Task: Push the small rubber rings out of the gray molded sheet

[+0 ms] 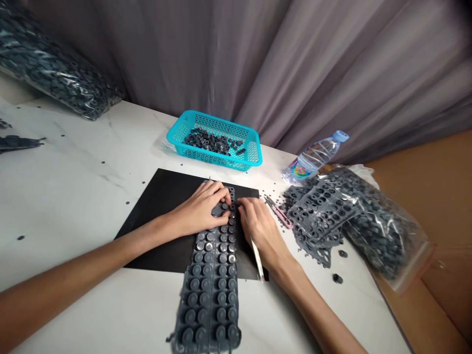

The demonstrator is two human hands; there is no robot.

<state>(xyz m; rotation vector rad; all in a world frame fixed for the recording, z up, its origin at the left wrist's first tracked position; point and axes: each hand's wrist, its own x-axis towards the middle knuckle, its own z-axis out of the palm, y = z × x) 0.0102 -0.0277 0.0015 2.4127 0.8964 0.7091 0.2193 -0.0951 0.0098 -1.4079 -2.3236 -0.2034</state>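
A long dark-grey moulded rubber sheet (209, 285) with rows of round raised parts lies over a black mat (155, 221), its near end reaching past the mat's edge. My left hand (208, 206) rests on the far part of this sheet, fingers curled and thumb and forefinger around a few of its round parts. Just right of the sheet, my right hand (260, 223) is closed around a slim white pen-like tool (257, 255). The tool's rear end points towards me; its tip is close to the sheet's right edge and hard to make out.
A turquoise basket (173, 135) of small black rubber parts stands behind the mat. To the right are pink-handled snips (282, 216), punched rubber sheets (317, 211), a water bottle (313, 157) and a filled plastic bag (383, 236). Another bag (62, 73) lies at far left.
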